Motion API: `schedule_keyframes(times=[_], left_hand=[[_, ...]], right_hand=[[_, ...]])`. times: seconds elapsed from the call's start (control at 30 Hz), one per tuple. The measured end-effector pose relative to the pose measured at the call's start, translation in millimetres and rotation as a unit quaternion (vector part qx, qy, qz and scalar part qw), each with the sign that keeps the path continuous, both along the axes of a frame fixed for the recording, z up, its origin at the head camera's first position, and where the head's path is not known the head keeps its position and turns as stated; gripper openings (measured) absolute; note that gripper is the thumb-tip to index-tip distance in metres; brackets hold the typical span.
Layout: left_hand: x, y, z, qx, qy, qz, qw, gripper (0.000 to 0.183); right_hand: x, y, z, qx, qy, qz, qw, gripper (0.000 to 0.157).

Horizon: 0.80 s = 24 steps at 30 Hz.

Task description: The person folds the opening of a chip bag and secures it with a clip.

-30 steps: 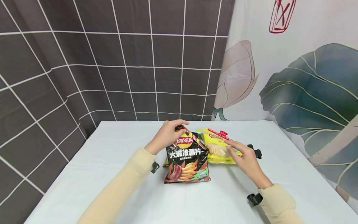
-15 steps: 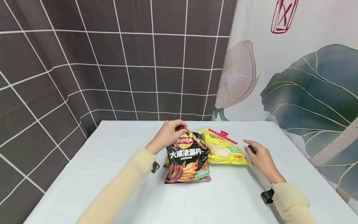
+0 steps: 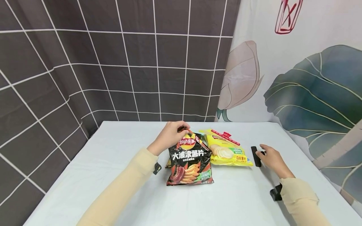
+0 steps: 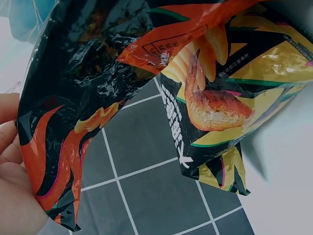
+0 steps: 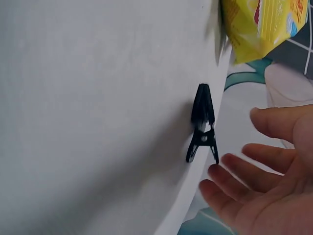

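My left hand (image 3: 170, 135) pinches the top corner of a black Lay's chip bag (image 3: 189, 157), which stands upright on the table. Behind it, in the left wrist view, is a black-and-yellow chip bag (image 4: 215, 112) with a chicken wing printed on it, mostly hidden from the head view. To the right stands a yellow Lay's chip bag (image 3: 227, 153) with a red sealing strip (image 3: 226, 137) along its top. Beside a black spring clip (image 5: 203, 110), my right hand (image 5: 274, 181) has its fingers spread and relaxed. Whether a fingertip touches the clip's handle, I cannot tell.
A white cloth covers the table (image 3: 135, 194). Behind it hangs a dark gridded curtain (image 3: 141, 78), and a white sheet with a leaf and flower print (image 3: 240, 75) hangs at the right. Dark camera mounts (image 3: 276, 192) sit at the wrists.
My right hand has left the front of the yellow chip bag and moved right to the black spring clip. My left hand stays on the black chip bag.
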<state>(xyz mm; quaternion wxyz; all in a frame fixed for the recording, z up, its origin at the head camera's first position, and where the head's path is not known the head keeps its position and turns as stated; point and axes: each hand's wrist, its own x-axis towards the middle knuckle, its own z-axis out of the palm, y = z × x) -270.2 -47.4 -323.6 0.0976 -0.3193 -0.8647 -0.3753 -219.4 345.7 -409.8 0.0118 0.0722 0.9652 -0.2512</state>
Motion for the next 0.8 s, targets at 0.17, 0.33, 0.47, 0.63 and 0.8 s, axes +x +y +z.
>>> schedule_keyframes(times=[0.17, 0.33, 0.47, 0.63, 0.8], left_hand=[[0.1, 0, 0.3, -0.004, -0.004, 0.004, 1.0, 0.015], [0.0, 0, 0.8, -0.005, -0.006, 0.003, 1.0, 0.016], [0.8, 0, 1.7, -0.003, -0.005, 0.002, 1.0, 0.016], [2.4, -1, 2.3, -0.001, -0.012, 0.004, 0.9999, 0.016], [2.9, 0, 2.7, 0.0, -0.013, 0.005, 0.9999, 0.016]], right_hand=[[-2.9, 6, -1.6, 0.002, -0.043, -0.014, 0.999, 0.061], [-5.6, 11, -5.0, 0.016, -0.049, -0.012, 0.999, 0.058], [-6.9, 12, -5.6, 0.029, -0.036, -0.003, 0.999, 0.052], [-7.6, 12, -6.8, 0.027, -0.021, 0.002, 0.999, 0.044], [-6.1, 12, -4.6, 0.012, -0.022, -0.01, 1.0, 0.04]])
